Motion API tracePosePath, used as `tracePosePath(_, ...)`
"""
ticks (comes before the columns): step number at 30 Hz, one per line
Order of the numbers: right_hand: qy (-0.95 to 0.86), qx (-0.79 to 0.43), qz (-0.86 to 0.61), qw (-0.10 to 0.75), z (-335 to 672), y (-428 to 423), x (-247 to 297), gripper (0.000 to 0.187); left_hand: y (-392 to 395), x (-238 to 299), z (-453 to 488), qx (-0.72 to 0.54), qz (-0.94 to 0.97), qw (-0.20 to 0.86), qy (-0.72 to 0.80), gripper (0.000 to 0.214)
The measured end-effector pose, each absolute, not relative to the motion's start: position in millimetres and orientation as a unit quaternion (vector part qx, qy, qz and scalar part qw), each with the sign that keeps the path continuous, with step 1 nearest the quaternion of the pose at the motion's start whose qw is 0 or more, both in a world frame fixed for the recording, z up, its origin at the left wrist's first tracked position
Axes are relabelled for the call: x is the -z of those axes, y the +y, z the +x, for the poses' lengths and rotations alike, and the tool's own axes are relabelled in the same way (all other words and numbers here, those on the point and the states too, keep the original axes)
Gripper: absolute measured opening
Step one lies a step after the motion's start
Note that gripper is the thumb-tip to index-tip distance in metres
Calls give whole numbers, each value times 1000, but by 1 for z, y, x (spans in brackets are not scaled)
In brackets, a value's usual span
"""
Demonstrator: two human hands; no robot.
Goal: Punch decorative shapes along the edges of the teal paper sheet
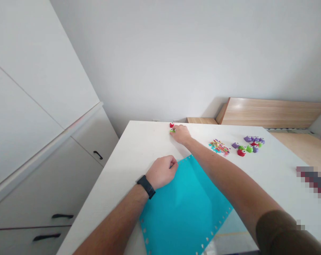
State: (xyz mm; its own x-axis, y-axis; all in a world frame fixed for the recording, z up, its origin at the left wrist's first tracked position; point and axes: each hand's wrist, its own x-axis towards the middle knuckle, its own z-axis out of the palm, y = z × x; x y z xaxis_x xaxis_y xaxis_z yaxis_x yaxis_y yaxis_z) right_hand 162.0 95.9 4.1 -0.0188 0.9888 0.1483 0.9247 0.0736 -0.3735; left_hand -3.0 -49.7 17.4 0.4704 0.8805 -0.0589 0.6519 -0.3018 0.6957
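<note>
My right hand (182, 134) reaches to the far edge of the white table, its fingertips closed on a small green toy with googly eyes (172, 130). Just behind that stands a red toy with eyes (172, 124). My left hand (162, 172), with a black watch on the wrist, is curled closed at the upper left edge of a turquoise sheet (181, 209). What its fingers hold, if anything, is hidden. Small holes line the sheet's edges, and my right forearm passes over its right side.
A pile of small multicoloured pieces (219, 147) lies right of my right forearm. Beyond it sit several purple, green and red googly-eyed toys (249, 148). White cabinets (96, 180) stand left of the table (123, 159); a wooden headboard (269, 112) is behind at right.
</note>
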Motion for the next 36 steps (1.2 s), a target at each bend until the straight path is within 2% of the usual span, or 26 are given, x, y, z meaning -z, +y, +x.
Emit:
tracePosePath(9, -684, -173, -644, 296, 206, 40, -30, 33, -50, -21, -4, -199, 778, 337, 492, 22)
tracePosePath(12, -630, -296, -576, 429, 233, 9, -40, 38, -52, -20, -2, -205, 768, 343, 501, 22)
tracePosePath(15, -580, -373, -535, 488, 256, -19, -45, 41, -54, -17, 2, -211, 760, 352, 505, 22)
tracePosePath(19, -537, -435, -536, 485, 277, -43, -39, 44, -58, -14, 6, -222, 751, 374, 497, 22)
tracePosePath(31, -551, -369, -602, 444, 294, -68, -27, 38, -68, -21, 17, -238, 732, 433, 469, 27)
tracePosePath(36, -564, -375, -589, 441, 294, -69, -27, 37, -73, -21, 19, -246, 689, 494, 470, 30)
